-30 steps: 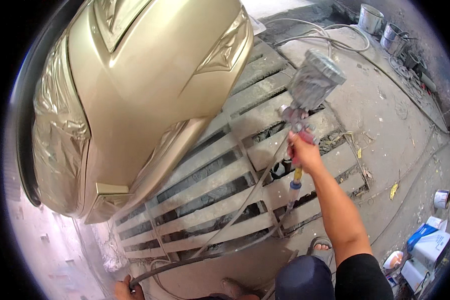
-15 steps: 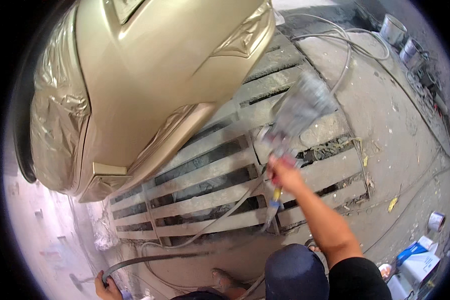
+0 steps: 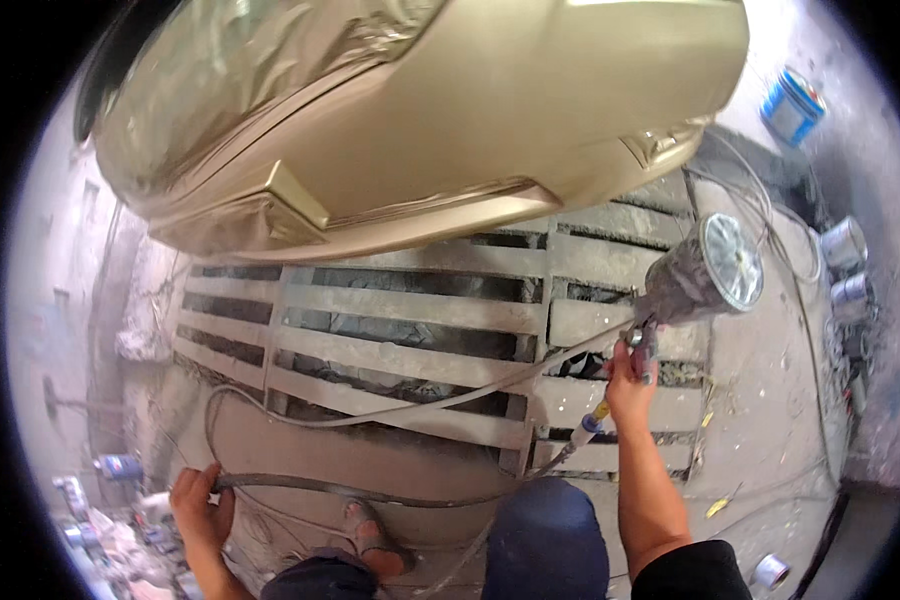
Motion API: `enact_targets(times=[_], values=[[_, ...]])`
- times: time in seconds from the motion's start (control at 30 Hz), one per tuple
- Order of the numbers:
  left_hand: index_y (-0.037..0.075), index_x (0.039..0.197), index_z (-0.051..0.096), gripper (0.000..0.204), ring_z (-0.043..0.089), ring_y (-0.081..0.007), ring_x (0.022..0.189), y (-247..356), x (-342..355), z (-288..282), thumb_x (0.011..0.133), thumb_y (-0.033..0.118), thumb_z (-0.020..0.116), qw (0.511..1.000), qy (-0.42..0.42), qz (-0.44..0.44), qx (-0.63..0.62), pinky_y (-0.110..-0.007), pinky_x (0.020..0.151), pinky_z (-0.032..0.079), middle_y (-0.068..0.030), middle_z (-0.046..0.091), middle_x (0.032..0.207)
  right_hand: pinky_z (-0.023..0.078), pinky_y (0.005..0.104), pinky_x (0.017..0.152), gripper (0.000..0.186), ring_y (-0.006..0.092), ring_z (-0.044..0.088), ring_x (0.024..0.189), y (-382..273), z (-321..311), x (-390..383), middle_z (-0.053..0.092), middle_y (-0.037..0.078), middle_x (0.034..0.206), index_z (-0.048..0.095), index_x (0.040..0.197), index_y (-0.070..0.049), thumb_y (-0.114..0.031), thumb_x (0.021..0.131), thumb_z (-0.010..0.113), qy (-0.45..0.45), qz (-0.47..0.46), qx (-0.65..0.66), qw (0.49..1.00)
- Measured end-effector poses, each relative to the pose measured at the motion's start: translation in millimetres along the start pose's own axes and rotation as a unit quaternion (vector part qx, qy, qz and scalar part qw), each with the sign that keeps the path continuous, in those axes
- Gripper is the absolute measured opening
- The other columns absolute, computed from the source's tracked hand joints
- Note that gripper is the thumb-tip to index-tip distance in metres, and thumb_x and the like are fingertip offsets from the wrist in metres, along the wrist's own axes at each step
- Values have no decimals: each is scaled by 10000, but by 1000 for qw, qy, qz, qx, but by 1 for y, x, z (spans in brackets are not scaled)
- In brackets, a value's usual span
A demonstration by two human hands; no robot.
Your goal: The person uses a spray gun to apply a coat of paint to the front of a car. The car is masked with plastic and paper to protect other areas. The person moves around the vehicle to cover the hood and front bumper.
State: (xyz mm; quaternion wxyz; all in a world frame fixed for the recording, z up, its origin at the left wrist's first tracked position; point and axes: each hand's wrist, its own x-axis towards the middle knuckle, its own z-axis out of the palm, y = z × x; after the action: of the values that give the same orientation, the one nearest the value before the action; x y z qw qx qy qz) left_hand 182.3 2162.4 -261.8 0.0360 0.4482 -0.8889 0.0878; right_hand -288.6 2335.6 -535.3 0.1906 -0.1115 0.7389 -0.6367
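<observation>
My right hand [image 3: 630, 388] is closed round the handle of a paint spray gun [image 3: 646, 345]. A round, paint-spattered cup [image 3: 695, 272] tops the gun, and a yellow-and-blue hose coupling [image 3: 588, 425] hangs below the grip. On the left, low over the floor, my left hand [image 3: 202, 505] grips a dark air hose [image 3: 340, 488], which runs right towards my knees. Ahead stands a gold-painted car body [image 3: 560, 110], its left part covered with gold-coated masking film [image 3: 240, 90]. The gun is apart from the body, to the right of its lower edge.
Slatted floor grating [image 3: 400, 350] spans the ground between me and the car. Another hose loop [image 3: 430, 405] crosses it. Cans [image 3: 843, 245] and a blue bucket [image 3: 793, 108] stand along the right wall. Crumpled litter and cans [image 3: 120, 545] lie at lower left; a loose can [image 3: 771, 571] lies lower right.
My view has turned, so the car now lies more crosswise. The spray gun has swung from tilted and blurred to a steadier pose at the right. Both hands keep their holds.
</observation>
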Motion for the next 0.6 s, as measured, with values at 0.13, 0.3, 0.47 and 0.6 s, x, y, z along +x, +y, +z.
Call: enact_targets(times=[0.13, 0.3, 0.47, 0.6], values=[[48, 892, 599, 365, 505, -286, 656, -11, -2, -4, 531, 12, 645, 999, 11, -17, -40, -391, 581, 395, -99, 509, 676, 414, 244, 517, 227, 80, 474, 620, 8, 29, -35, 499, -6, 733, 463, 1032, -66, -80, 842, 587, -150, 71, 2, 986], [51, 859, 592, 337, 504, -284, 649, -5, 2, -1, 528, 26, 650, 999, -3, 4, -32, -390, 572, 404, -91, 488, 663, 444, 256, 592, 198, 96, 531, 676, -36, 69, -92, 586, 22, 786, 540, 964, -18, -90, 811, 644, -393, 44, -18, 918], [44, 852, 591, 341, 508, -274, 646, -8, 13, 21, 520, 9, 657, 998, -2, 29, -53, -383, 558, 411, -89, 493, 668, 457, 244, 626, 242, 127, 556, 684, -16, 42, -78, 587, 47, 812, 509, 1010, -12, -2, 790, 609, -233, -62, -12, 970], [41, 848, 591, 338, 508, -278, 644, -30, 18, 33, 520, -6, 659, 996, 25, 34, -78, -379, 556, 410, -89, 494, 668, 414, 235, 536, 281, 94, 502, 603, -33, 19, -74, 573, 40, 782, 463, 1121, -28, -97, 859, 538, -97, -87, -76, 989]])
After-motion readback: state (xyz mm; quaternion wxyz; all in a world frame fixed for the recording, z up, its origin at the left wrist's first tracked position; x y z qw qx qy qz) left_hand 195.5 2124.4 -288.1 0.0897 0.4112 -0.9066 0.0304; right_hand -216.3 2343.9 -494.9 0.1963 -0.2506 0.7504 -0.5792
